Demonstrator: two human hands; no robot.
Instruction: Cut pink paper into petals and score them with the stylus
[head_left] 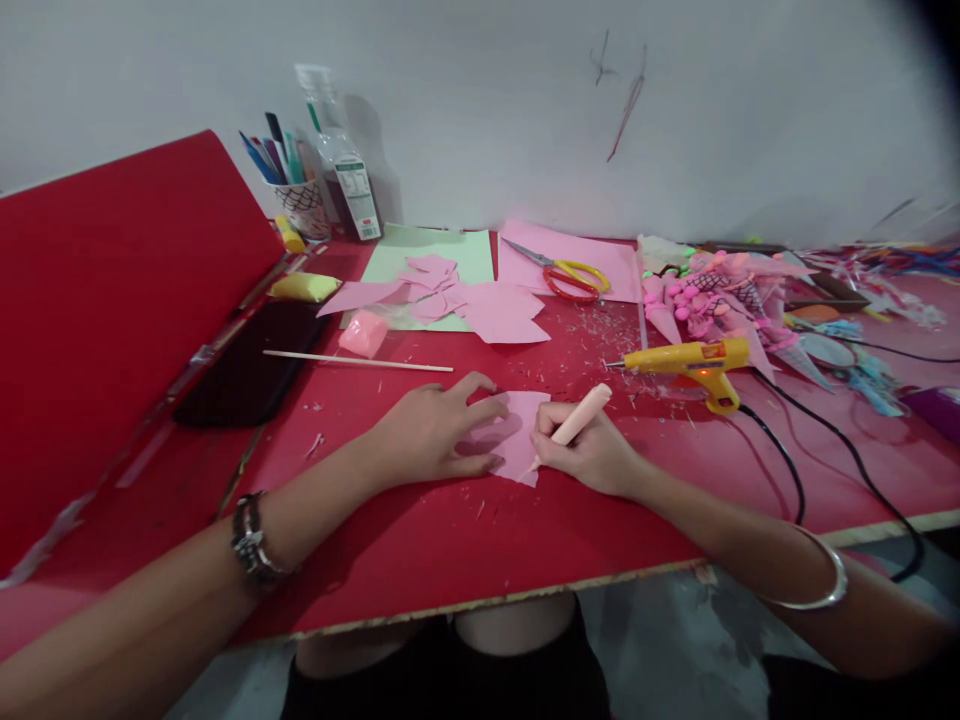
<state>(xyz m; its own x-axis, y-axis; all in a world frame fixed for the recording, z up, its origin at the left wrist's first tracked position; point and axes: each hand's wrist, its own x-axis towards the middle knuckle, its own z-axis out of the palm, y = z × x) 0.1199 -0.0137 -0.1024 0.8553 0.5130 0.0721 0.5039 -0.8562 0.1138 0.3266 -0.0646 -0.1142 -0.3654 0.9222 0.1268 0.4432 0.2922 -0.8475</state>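
Note:
A small pink paper piece (519, 440) lies on the red table (450, 540) in front of me. My left hand (435, 432) rests flat on its left part, fingers stretched out and pressing it down. My right hand (589, 450) is closed round a pale pink pen (574, 425), its tip touching the paper's right edge. A bracelet sits on each wrist.
A yellow glue gun (694, 365) with a black cable lies to the right. Scissors (570, 275) on pink paper, pink cut-outs (480, 305) on green paper, a thin stick (356, 361), a pen cup (300, 200), a bottle and pink craft cones (712, 295) lie beyond. A red board (112, 320) leans at left.

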